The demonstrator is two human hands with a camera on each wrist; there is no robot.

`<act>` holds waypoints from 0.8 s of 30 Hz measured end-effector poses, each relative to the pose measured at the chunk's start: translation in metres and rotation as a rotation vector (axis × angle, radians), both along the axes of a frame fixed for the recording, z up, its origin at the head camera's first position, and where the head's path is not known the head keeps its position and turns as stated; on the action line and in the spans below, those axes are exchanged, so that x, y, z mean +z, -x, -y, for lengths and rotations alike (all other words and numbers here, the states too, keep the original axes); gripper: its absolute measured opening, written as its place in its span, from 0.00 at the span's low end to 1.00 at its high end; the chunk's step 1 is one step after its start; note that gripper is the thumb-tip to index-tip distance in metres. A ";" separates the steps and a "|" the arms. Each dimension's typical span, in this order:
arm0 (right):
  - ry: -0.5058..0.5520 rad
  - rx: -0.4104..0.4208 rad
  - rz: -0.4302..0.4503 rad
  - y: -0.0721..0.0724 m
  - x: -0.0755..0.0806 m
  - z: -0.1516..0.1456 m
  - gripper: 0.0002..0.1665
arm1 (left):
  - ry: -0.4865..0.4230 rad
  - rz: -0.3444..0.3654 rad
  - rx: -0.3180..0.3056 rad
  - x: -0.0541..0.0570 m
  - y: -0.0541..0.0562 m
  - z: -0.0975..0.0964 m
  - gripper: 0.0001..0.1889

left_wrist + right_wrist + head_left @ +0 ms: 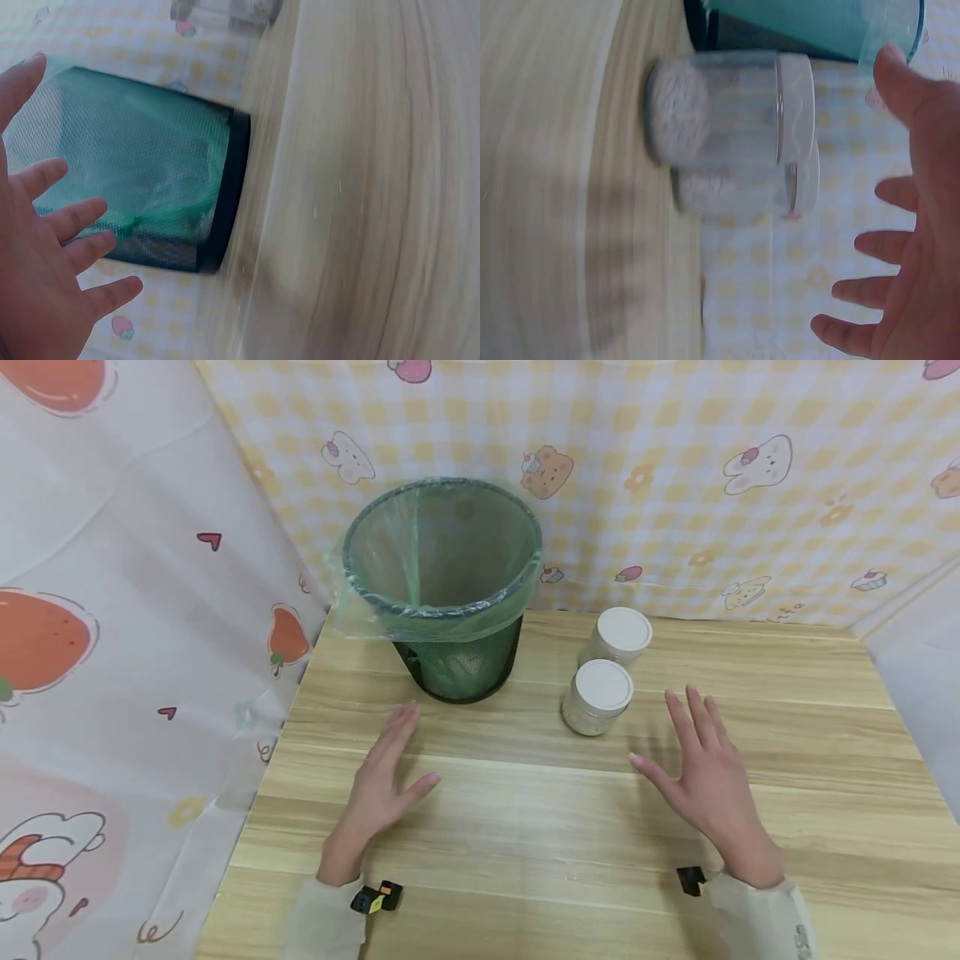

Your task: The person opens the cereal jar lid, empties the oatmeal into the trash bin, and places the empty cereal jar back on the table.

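Note:
A black mesh wastebasket [465, 668] lined with a thin green plastic bag [375, 560] stands at the back left of the wooden table. To its right are two clear jars with white lids, a front jar [596, 697] and a back jar [622, 633] partly hidden behind it. Pale grainy contents fill part of the front jar [682, 112] in the right wrist view. My left hand [378, 789], fingers spread, hovers in front of the wastebasket and holds nothing. My right hand [708, 772] is likewise spread and bare, to the right of the front jar, apart from it.
A yellow checked cloth [675, 510] with cartoon prints hangs behind the table. On the left hangs a white printed cloth [150, 635] along the table's edge. The wooden tabletop [525, 835] extends between and beyond both hands.

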State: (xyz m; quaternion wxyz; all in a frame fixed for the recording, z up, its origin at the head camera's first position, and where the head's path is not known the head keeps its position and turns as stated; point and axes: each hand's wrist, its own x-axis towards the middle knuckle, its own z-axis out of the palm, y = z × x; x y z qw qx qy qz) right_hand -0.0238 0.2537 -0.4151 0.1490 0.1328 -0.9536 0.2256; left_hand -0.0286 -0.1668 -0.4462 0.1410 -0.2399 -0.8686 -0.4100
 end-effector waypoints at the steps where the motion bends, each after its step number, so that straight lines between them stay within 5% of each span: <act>1: 0.015 -0.003 0.009 0.003 0.000 0.003 0.55 | -0.008 -0.005 -0.007 0.000 0.000 -0.004 0.45; 5: 0.060 -0.027 0.036 0.015 -0.003 0.015 0.54 | -0.016 0.009 -0.025 -0.003 -0.002 -0.018 0.44; 13: 0.096 -0.009 0.033 0.044 -0.010 0.040 0.47 | -0.053 0.145 -0.067 -0.017 -0.012 -0.029 0.43; 24: 0.164 -0.033 0.041 0.059 -0.026 0.061 0.51 | -0.077 0.237 -0.083 -0.018 -0.017 -0.038 0.43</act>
